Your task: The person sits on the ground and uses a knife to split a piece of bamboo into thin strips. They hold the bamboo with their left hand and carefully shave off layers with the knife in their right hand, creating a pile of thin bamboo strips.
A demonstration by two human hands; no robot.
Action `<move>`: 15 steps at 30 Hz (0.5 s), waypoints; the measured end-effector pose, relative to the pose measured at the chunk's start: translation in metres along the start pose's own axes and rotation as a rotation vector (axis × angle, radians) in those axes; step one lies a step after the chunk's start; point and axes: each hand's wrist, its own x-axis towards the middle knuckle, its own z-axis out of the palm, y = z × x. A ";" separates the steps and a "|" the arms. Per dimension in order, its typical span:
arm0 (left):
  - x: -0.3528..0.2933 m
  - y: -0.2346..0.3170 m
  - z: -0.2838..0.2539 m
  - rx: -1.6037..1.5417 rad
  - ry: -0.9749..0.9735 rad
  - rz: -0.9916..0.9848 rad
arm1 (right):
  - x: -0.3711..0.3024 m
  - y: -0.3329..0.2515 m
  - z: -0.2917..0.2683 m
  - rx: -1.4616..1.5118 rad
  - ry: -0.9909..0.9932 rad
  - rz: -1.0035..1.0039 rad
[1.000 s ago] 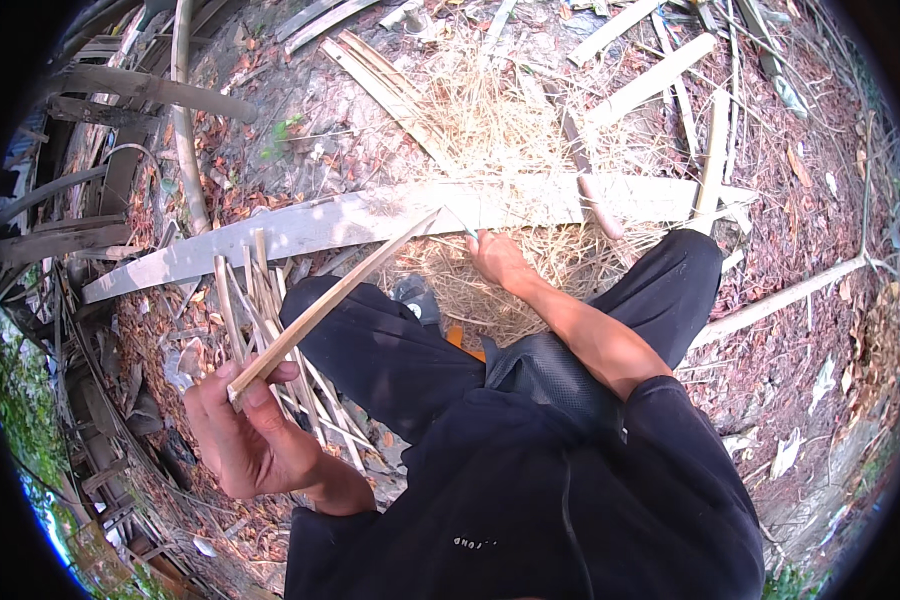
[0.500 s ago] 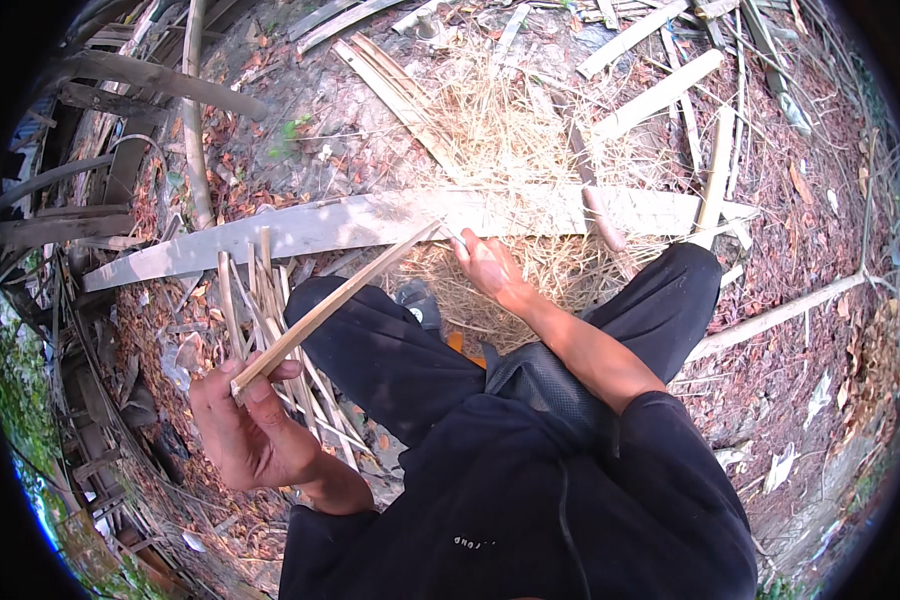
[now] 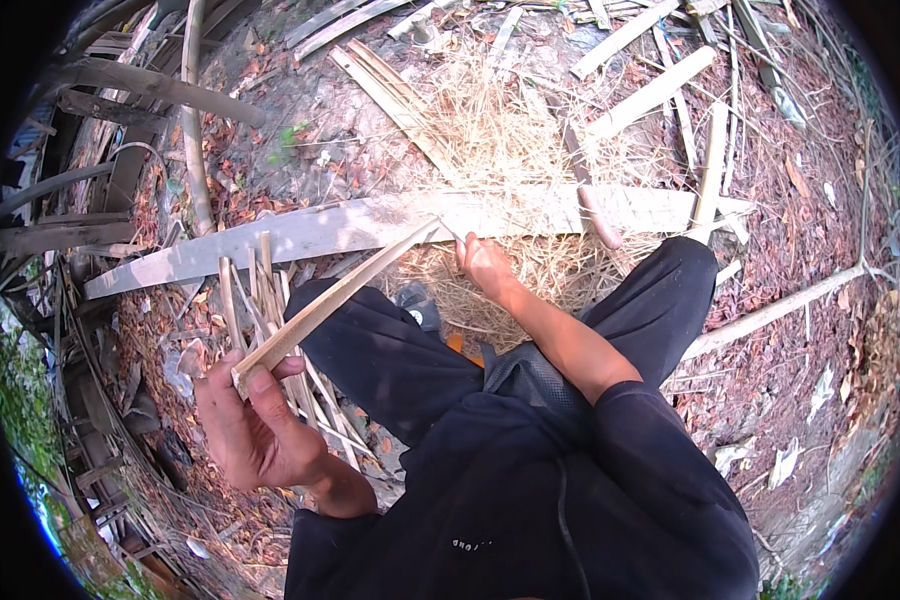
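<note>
At the far left, weathered timbers (image 3: pixel 160 90) are piled one over another, and just right of them a slim pole (image 3: pixel 196 150) runs down toward a long, pale board (image 3: pixel 320 228) lying crosswise on the ground. Nearer the person, the left hand (image 3: pixel 260 435) is raised, its thumb and fingers pinched shut around the near end of a narrow wooden strip (image 3: pixel 340 302). The strip slants up and to the right, above the left leg (image 3: pixel 385 345), its far tip over the board's near edge. Behind that hand, beside the left knee, lies a loose bundle of thin slats (image 3: pixel 267 285). Beyond the board are split lengths of wood (image 3: pixel 395 105), then a bright heap of straw-like shavings (image 3: pixel 505 125), which spills over the board and between the legs. There the right hand (image 3: pixel 485 265) is curled closed on a thin, pale tool (image 3: pixel 454 231) next to the strip's far tip; glare blurs the tool's outline. Further right, a brown-handled tool (image 3: pixel 598 215) lies across the board, its handle end over the near edge. Past it are the bent right leg (image 3: pixel 660 300), a pale plank (image 3: pixel 660 92) and a long branch (image 3: pixel 780 312) on the leaf-strewn ground.
</note>
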 end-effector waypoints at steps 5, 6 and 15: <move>0.001 0.003 -0.003 -0.023 -0.049 0.032 | 0.010 0.013 0.007 -0.099 -0.196 0.218; 0.001 0.003 -0.004 -0.010 -0.052 0.048 | 0.011 0.013 0.006 -0.089 -0.209 0.208; -0.012 -0.003 -0.018 -0.028 -0.001 0.056 | -0.004 -0.037 -0.046 0.225 -0.232 0.116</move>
